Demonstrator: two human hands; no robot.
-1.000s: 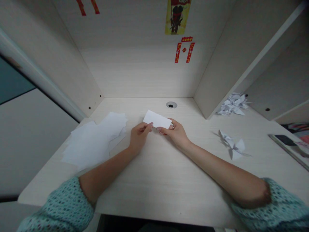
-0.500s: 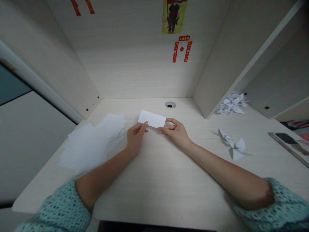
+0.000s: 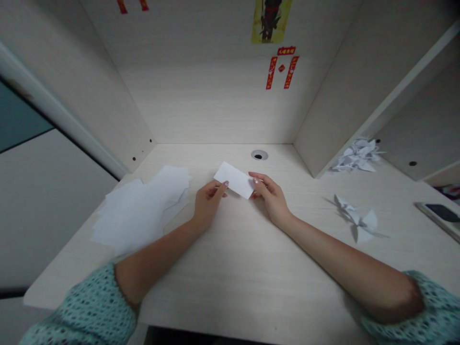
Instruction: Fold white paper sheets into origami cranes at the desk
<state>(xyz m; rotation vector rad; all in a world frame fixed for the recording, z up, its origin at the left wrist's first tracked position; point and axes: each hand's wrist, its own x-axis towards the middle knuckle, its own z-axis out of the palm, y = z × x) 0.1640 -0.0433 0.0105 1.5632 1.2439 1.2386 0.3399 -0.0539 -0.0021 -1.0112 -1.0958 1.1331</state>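
A small folded white paper [image 3: 235, 179] is held just above the desk [image 3: 237, 268] between both hands. My left hand [image 3: 208, 201] pinches its near left edge with curled fingers. My right hand [image 3: 270, 194] grips its right end, fingers stretched along the edge. A loose stack of white sheets [image 3: 140, 211] lies to the left of my left hand.
A folded paper crane [image 3: 354, 218] lies on the desk at the right, and a pile of several more cranes [image 3: 355, 155] sits on the shelf behind it. A dark phone [image 3: 440, 213] rests at the far right. A cable hole [image 3: 259, 155] is near the back wall.
The paper has turned slightly, its right end now lower and nearer me. My right hand's fingers have shifted from a pinch to lying along the paper's right edge. The view moved a little.
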